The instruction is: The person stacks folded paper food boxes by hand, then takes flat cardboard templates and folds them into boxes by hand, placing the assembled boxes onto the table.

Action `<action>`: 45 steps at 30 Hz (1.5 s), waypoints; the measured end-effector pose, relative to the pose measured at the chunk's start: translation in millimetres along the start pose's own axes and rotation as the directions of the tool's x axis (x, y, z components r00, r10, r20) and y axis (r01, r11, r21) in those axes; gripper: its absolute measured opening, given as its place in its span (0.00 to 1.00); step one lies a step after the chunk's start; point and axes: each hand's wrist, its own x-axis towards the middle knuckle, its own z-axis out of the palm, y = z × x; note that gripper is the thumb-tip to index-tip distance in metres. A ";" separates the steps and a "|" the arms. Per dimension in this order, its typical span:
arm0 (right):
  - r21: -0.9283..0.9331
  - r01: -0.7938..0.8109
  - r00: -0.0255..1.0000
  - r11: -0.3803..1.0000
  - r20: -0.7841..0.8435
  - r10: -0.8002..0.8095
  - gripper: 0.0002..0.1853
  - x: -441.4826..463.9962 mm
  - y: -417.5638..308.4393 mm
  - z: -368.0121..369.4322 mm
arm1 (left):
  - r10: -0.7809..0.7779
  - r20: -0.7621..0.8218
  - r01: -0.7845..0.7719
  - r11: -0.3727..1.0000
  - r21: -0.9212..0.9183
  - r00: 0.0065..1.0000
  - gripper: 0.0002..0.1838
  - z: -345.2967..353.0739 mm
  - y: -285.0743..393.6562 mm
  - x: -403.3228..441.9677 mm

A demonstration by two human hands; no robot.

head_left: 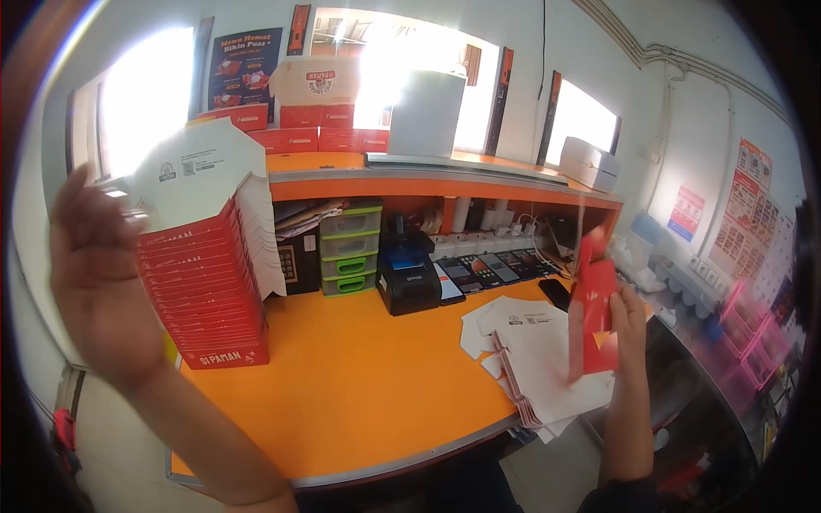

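Observation:
At the far left my left hand [98,265] is raised beside a tall stack of red folded boxes [205,299]; its fingers are apart and nothing shows in them. The top box's white lid [201,162] stands open behind the fingers. On the right, my right hand [629,325] grips a red cardboard piece [594,299], held upright and partly blurred. Below it lies a pile of flat white cardboard blanks [539,346] at the right part of the orange table.
The orange table [368,385] bears a black printer [409,278], a row of phones [496,267] and green-edged drawers [351,248]. Red boxes [299,139] sit on the shelf above. Pink baskets [753,333] stand at the far right.

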 end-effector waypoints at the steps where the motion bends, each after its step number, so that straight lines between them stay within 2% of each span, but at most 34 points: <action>1: -0.006 0.072 0.997 0.997 0.020 -0.072 0.12 2.9 -14.8 13.3 | -0.081 -0.047 0.080 0.996 -0.025 0.996 0.24 26.4 -2.3 -4.2; 2: -0.007 0.146 0.989 0.989 0.039 -0.146 0.12 5.8 -28.0 27.6 | -0.160 -0.091 0.155 0.986 -0.053 0.983 0.23 51.6 -4.9 -8.1; 3: -0.003 0.221 0.973 0.975 0.060 -0.221 0.13 10.1 -39.8 43.9 | -0.184 0.070 0.187 0.982 -0.035 0.980 0.19 68.2 -8.3 -10.7; 4: -0.032 0.334 0.939 0.942 0.094 -0.330 0.13 15.3 -50.3 62.2 | -0.291 0.153 0.288 0.957 0.041 0.944 0.17 90.7 -6.6 -17.5; 6: -0.072 0.549 0.830 0.833 0.167 -0.533 0.14 24.6 -71.1 100.2 | -0.419 0.391 0.405 0.906 0.122 0.820 0.21 118.9 -14.1 -30.1; 8: -0.033 0.655 0.729 0.755 0.289 -0.620 0.14 28.6 -94.4 133.4 | -0.474 0.536 0.480 0.866 0.140 0.699 0.27 134.8 -21.5 -42.7; 11: 0.090 0.711 0.601 0.697 0.435 -0.670 0.10 25.3 -126.3 182.6 | -0.464 0.481 0.597 0.785 -0.167 0.744 0.37 145.7 -30.9 -52.0; 13: 0.192 0.687 0.532 0.701 0.525 -0.665 0.08 23.6 -138.6 208.4 | -0.453 0.439 0.568 0.805 -0.174 0.776 0.38 136.5 -36.4 -43.1; 15: 0.166 0.701 0.555 0.694 0.484 -0.676 0.05 23.6 -141.0 228.8 | -0.466 0.336 0.541 0.823 -0.175 0.818 0.38 127.8 -34.6 -33.6; 16: 0.152 0.706 0.567 0.692 0.464 -0.680 0.04 23.7 -140.8 236.8 | -0.445 0.291 0.523 0.796 -0.305 0.847 0.36 127.5 -29.2 -30.5; 18: 0.150 0.720 0.575 0.678 0.417 -0.704 0.03 26.6 -139.7 249.4 | -0.444 0.227 0.489 0.846 -0.214 0.867 0.34 118.4 -24.5 -26.5; 20: 0.150 0.719 0.605 0.679 0.347 -0.717 0.03 27.8 -137.1 264.9 | -0.437 0.098 0.447 0.884 -0.138 0.894 0.29 114.2 -24.2 -24.1; 22: 0.124 0.697 0.657 0.706 0.283 -0.699 0.02 22.5 -135.3 271.8 | -0.402 0.092 0.410 0.905 -0.111 0.911 0.28 110.9 -25.3 -22.6; 26: 0.156 0.705 0.651 0.692 0.246 -0.718 0.03 25.0 -130.9 280.0 | -0.398 0.079 0.406 0.898 -0.172 0.914 0.27 112.5 -26.4 -21.0; 29: 0.175 0.714 0.649 0.678 0.199 -0.734 0.03 26.2 -120.0 284.9 | -0.381 0.125 0.395 0.911 -0.120 0.916 0.25 114.0 -27.5 -21.9; 32: 0.177 0.710 0.651 0.681 0.202 -0.732 0.05 31.5 -106.9 286.8 | -0.388 0.142 0.390 0.921 0.014 0.911 0.24 117.0 -39.2 -26.4; 35: 0.170 0.695 0.659 0.698 0.235 -0.714 0.06 39.1 -99.0 286.6 | -0.408 0.104 0.406 0.913 0.041 0.907 0.23 127.4 -40.3 -25.5; 40: 0.241 0.678 0.672 0.694 0.179 -0.719 0.08 48.3 -94.6 275.1 | -0.343 -0.023 0.343 0.936 0.072 0.939 0.24 115.2 -55.9 -21.0; 41: 0.208 0.692 0.665 0.691 0.189 -0.723 0.09 51.0 -93.6 270.8 | -0.325 -0.054 0.329 0.940 0.086 0.944 0.25 106.8 -57.2 -18.6; 43: 0.137 0.717 0.653 0.683 0.212 -0.727 0.10 57.4 -87.9 261.2 | -0.350 -0.069 0.350 0.937 -0.014 0.934 0.20 84.9 -55.2 -14.3; 45: 0.181 0.728 0.615 0.661 0.251 -0.747 0.12 57.7 -86.2 257.9 | -0.353 -0.138 0.341 0.934 -0.105 0.925 0.18 72.3 -50.4 -10.5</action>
